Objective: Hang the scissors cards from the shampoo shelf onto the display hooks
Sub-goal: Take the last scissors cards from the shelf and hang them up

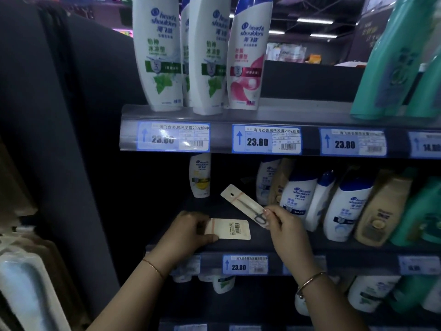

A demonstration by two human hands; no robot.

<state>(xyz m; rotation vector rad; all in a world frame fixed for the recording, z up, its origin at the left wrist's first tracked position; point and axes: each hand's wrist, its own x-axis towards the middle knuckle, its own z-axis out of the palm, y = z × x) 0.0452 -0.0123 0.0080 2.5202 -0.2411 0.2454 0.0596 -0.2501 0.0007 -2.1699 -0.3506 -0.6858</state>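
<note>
The dark metal shampoo shelf (238, 244), second tier from the top in view, serves as the reference landmark; its front edge carries a blue-and-white price label (245, 264) reading 23.80. Directly above this shelf sits the upper tier, loaded at its left with tall white Head & Shoulders shampoo bottles (157, 53) and at its right with teal bottles (391, 63). On the right half of the reference shelf stand shorter white, blue-capped shampoo bottles (297, 199) and tan bottles (381, 211); the left half is mostly bare. Over that bare left portion, the left hand (188, 229) pinches the left end of a white rectangular scissors card (230, 228), barcode side facing the camera, held roughly level just above the shelf surface. To its right, the right hand (284, 223) pinches the lower end of a second long white scissors card (243, 204) between thumb and fingers; this card is tilted up and to the left, hang hole at its upper end, with small metal scissors visible on its face. Both cards are apart from each other. Each wrist carries a thin gold-coloured bracelet (310, 280).
</note>
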